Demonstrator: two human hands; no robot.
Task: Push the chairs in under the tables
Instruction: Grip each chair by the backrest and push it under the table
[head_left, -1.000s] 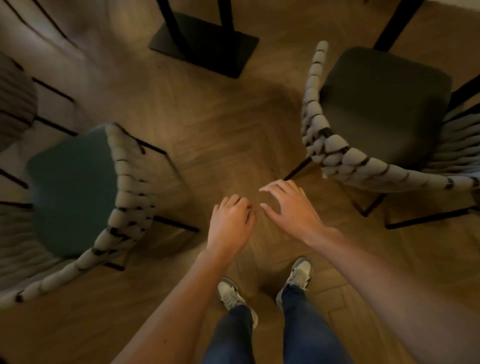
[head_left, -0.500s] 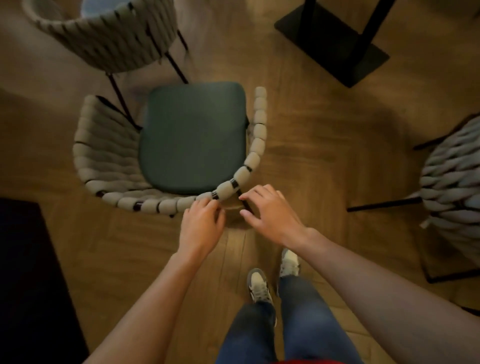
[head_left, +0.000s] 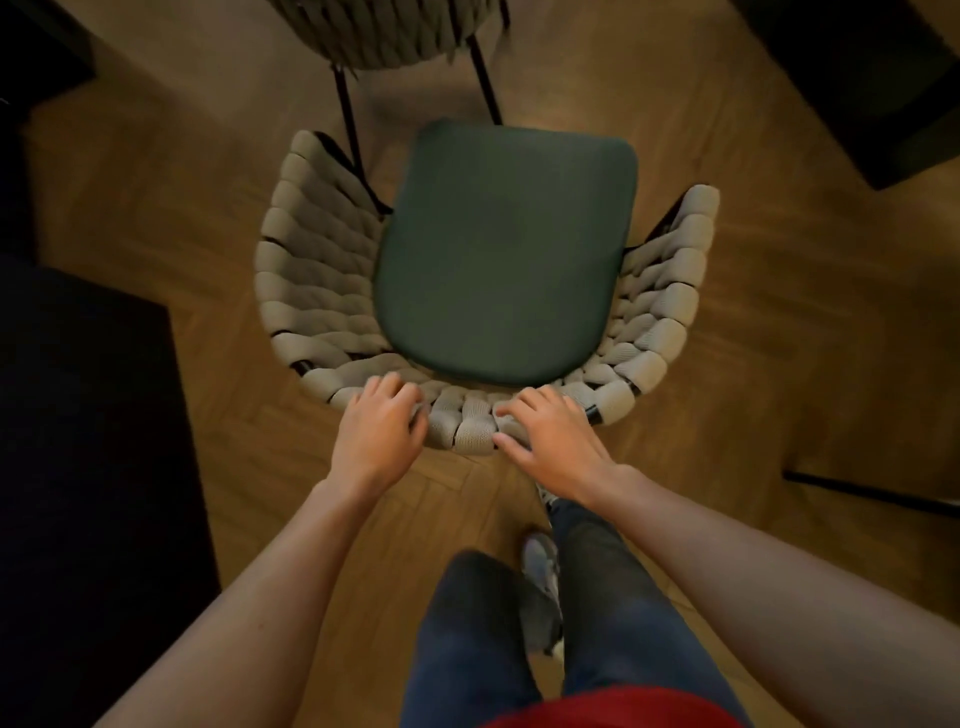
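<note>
Chair (head_left: 498, 270) backrest, under both hands' grip

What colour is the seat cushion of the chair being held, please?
Dark green seat cushion, framed by beige woven backrest; seen in the head view.

The person's forearms (head_left: 291, 561) were bare, no sleeves reaching the wrists. Dark blue jeans (head_left: 467, 639) covered both legs. A strip of red garment (head_left: 613, 709) showed at the bottom edge. The sneakers (head_left: 540, 561) were grey and white, partly hidden by the legs.
</note>
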